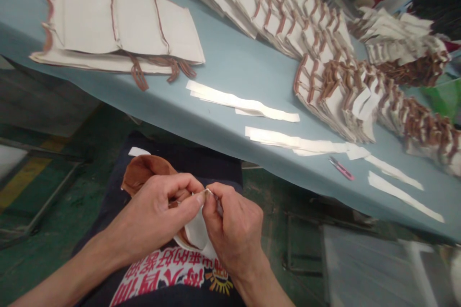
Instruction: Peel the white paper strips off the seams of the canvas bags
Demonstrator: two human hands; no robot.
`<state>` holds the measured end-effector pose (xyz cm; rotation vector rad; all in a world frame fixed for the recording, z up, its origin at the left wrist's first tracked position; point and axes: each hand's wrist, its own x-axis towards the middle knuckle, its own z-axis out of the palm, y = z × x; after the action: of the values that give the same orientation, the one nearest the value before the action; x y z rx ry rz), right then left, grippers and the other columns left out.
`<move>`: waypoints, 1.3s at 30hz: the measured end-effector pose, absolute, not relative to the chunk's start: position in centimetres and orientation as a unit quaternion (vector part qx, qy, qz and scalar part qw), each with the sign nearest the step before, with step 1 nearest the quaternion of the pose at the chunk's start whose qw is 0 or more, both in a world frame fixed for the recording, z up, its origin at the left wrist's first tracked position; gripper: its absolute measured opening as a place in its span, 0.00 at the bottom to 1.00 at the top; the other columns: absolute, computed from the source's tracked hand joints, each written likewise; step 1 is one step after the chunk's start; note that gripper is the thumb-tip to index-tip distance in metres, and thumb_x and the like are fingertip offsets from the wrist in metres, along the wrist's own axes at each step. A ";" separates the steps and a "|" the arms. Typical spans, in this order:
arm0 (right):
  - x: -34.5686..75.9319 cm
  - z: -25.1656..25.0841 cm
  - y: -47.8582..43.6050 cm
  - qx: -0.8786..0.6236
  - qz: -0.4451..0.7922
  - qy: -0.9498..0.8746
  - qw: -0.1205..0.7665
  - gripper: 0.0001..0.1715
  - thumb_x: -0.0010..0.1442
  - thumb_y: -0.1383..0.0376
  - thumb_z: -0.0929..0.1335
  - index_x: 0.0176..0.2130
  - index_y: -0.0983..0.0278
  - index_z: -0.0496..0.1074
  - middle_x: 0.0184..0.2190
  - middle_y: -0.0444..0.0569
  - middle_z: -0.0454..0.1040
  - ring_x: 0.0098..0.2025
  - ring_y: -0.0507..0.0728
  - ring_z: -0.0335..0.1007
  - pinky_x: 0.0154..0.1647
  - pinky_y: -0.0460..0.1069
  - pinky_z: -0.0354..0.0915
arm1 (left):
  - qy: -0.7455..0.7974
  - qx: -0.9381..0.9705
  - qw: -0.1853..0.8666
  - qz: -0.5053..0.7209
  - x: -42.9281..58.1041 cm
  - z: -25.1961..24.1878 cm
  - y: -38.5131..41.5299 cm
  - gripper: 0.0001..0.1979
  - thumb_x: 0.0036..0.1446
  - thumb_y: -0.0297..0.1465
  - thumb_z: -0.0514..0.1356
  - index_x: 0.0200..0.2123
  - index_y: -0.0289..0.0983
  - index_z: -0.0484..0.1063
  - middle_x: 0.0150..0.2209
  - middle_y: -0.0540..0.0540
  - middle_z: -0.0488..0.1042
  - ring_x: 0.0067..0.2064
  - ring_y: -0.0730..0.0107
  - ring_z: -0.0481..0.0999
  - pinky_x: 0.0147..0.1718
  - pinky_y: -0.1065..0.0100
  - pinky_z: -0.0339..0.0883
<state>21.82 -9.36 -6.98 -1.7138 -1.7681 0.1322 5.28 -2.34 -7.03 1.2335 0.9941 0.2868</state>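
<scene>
Over my lap, my left hand [169, 204] and my right hand [228, 216] meet, thumbs and fingertips pinched together on one edge of a sewn piece. The piece has brown, leather-like material [146, 171] showing beyond my left hand and white cloth [197, 232] hanging between the hands. The exact spot under my fingertips is small and partly hidden. A white tab [139, 151] lies just past the brown part. Beneath is a dark apron [118, 211] with red and white printed characters.
A blue-covered table [230, 64] runs across in front. On it lie a cream panel stack [86, 17] with brown trim, rows of similar pieces [281, 14], white strips [248, 104] and a pink-handled snipping tool [341, 169]. A grey surface [360, 264] stands at lower right.
</scene>
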 end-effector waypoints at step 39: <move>22.3 -5.6 -10.7 -0.432 0.775 -0.207 0.413 0.33 0.56 0.40 0.84 0.29 0.62 0.72 0.16 0.33 0.61 0.17 0.44 0.45 0.18 0.42 0.46 | 0.275 0.500 0.821 0.007 3.4 -6.5 -1.4 0.09 0.52 0.32 0.62 0.23 0.41 0.64 0.19 0.58 0.59 0.21 0.77 0.52 0.19 0.73 0.44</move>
<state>22.28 -10.71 -5.59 -1.0856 -0.5218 1.9482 3.39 -1.43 -6.52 1.0636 0.5861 0.0153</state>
